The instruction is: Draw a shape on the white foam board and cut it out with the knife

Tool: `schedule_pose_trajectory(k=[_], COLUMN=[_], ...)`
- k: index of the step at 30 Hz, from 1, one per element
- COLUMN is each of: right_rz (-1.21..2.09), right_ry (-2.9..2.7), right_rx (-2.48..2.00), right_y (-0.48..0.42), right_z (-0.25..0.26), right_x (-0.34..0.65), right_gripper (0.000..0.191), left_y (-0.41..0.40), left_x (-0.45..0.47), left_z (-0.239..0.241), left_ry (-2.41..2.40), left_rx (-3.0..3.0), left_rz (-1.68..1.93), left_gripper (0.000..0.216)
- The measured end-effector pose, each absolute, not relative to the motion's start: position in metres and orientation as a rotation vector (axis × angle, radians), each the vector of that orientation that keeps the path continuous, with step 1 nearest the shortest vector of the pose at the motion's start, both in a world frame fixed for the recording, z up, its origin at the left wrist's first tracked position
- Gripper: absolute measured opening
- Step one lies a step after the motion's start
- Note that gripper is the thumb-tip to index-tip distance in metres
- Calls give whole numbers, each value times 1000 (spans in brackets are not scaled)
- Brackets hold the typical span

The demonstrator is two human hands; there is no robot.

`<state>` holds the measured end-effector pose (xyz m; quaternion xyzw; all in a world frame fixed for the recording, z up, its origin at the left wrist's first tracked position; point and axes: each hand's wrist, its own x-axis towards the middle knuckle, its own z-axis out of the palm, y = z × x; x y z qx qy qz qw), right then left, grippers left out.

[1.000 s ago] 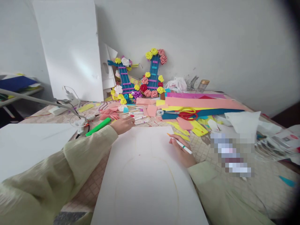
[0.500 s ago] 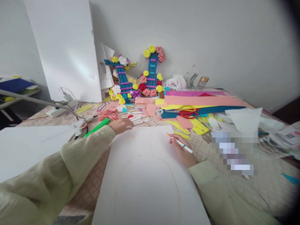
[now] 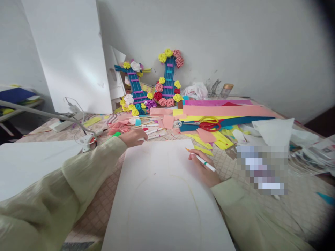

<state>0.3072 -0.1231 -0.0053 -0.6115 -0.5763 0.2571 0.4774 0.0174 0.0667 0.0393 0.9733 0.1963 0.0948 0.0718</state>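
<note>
I have the right hand (image 3: 205, 169) with its fingers closed around a white marker (image 3: 204, 161), orange tip near the far right corner of the white board (image 3: 162, 212). The board, faintly outlined in yellow, stretches toward the worktop's (image 3: 101, 205) near edge. The left hand (image 3: 134, 138) is at the board's far left corner, fingers curled; I can't tell whether they grip anything.

You have one view here, from the camera worn on your head, facing forward and down between your loose pale-green cloth sleeves (image 3: 96, 164); the flat white rectangular board (image 3: 163, 209) lies close below, running off your bottom edge, then the pinkish grid-patterned tabletop (image 3: 306, 200) stretches away to the smooth pale-grey wall (image 3: 214, 38) across your upper frame, while a dark blur (image 3: 330, 15) rims your right side
</note>
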Motion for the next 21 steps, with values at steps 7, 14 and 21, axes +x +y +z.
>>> schedule_pose_trajectory(k=[7, 14, 21], right_rz=[614, 629, 684], right_ry=[-1413, -1436, -1391], right_rx=[-1492, -1526, -1474], right_y=[-122, -124, -122], right_z=[-6, 0, -15], right_x=[307, 305, 309], right_gripper=[33, 33, 31], left_y=[69, 81, 100], left_x=[22, 33, 36], left_z=[39, 17, 30], left_ry=[468, 432, 503], left_rx=[2946, 2984, 2986], left_rz=[212, 177, 260], left_gripper=[12, 12, 13])
